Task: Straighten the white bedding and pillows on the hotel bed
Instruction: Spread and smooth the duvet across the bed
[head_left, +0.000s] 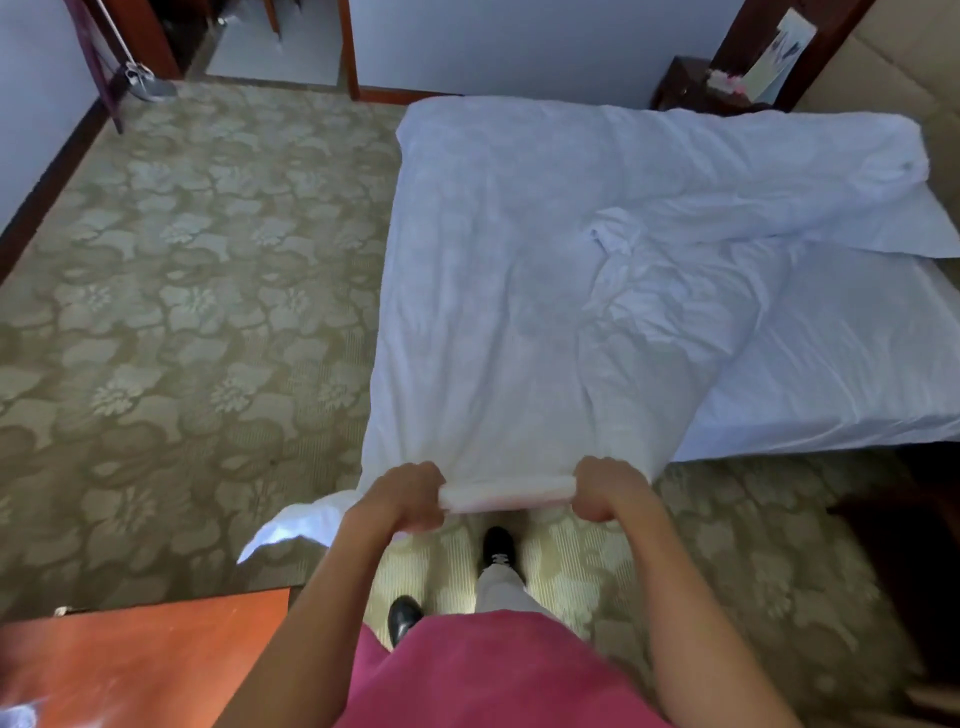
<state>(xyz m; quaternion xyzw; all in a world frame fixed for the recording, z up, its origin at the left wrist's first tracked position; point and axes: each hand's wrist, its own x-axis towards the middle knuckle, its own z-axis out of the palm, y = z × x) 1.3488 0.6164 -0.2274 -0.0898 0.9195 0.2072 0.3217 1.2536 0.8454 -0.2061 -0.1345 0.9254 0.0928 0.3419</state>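
A white duvet (519, 270) lies rumpled across the bed, its near end hanging past the foot of the mattress. My left hand (405, 496) and my right hand (608, 491) each grip that near edge, bunched into a roll between them. One duvet corner (291, 530) droops to the carpet on the left. The white bottom sheet (841, 364) shows bare on the bed's right side. A crumpled fold (618, 234) sits mid-bed. No pillows are in view.
Patterned carpet (182, 291) spreads to the left of the bed. An orange wooden surface (140, 665) is at my near left. A dark nightstand (691, 83) stands by the padded headboard (893, 57) at far right. A dark object (909, 530) sits at right.
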